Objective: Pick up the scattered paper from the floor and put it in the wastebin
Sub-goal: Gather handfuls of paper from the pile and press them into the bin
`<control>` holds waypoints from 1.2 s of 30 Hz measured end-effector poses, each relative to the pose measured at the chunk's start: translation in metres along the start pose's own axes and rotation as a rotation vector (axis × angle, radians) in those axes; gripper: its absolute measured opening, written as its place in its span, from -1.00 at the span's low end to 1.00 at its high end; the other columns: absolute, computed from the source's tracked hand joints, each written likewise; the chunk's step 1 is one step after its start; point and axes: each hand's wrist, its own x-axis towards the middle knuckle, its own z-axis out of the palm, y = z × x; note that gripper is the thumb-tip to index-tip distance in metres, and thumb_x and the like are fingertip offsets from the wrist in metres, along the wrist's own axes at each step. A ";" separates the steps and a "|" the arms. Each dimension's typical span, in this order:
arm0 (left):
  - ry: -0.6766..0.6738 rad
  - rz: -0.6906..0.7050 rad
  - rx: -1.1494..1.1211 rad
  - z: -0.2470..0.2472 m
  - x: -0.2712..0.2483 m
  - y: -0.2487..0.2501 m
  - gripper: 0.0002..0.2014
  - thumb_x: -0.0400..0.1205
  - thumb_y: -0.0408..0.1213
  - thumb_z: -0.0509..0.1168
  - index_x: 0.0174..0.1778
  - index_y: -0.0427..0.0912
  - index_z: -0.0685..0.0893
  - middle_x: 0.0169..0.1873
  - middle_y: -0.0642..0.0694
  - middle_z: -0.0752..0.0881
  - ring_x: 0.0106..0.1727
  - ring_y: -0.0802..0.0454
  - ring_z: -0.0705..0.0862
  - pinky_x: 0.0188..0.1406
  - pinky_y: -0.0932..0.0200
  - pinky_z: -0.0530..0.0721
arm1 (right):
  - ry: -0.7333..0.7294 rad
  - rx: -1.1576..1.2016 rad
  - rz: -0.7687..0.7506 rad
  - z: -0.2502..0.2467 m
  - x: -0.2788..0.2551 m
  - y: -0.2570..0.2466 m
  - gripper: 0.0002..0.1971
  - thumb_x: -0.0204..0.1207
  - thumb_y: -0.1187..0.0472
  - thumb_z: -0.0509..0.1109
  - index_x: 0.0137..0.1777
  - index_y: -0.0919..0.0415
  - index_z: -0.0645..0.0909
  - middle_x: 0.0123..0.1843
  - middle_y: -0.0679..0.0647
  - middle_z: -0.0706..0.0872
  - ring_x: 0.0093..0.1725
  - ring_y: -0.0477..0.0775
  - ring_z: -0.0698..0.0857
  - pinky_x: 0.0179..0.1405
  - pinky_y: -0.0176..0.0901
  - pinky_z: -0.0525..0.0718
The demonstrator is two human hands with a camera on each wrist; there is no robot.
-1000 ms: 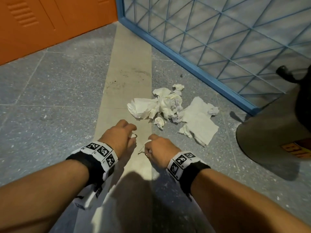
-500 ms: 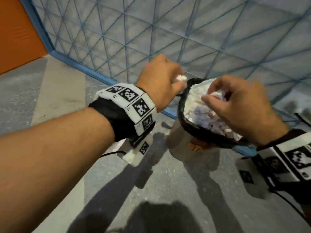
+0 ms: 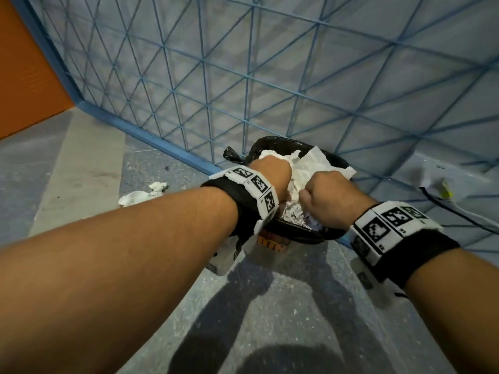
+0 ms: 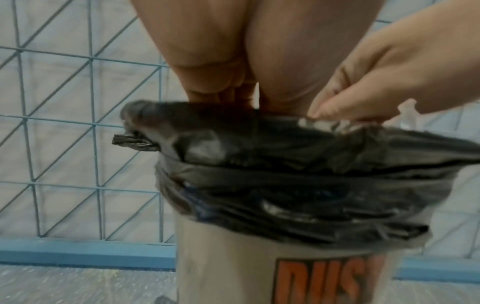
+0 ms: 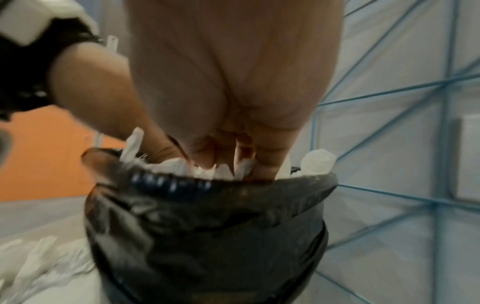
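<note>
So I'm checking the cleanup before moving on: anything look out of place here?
Yes. Crumpled white paper still lies on the grey floor, left of the grey wastebin. The bin's black liner is heaped: a white sheet pokes above the rim where the left hand and right hand meet it.

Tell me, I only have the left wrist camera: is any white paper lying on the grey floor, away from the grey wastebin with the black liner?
Observer: Yes. The head view shows crumpled white paper scraps on the grey floor, left of the grey wastebin with the black liner.
Operator: How full is it?
Observer: White paper sheets stand above its rim, over crumpled silver foil.
Operator: And my right hand?
Observer: In the right wrist view, the right hand points its fingers down into that paper; any grip is hidden.
</note>
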 end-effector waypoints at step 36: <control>-0.456 -0.253 0.017 0.123 -0.098 -0.397 0.07 0.14 0.33 0.44 0.52 0.21 0.07 0.49 -0.19 0.13 0.36 -0.34 0.43 0.26 -0.18 0.58 | -0.532 0.182 0.295 0.162 0.071 -0.255 0.04 0.25 -0.28 0.52 0.63 -0.24 -0.06 0.70 0.11 -0.12 0.62 0.35 0.20 0.52 0.14 0.33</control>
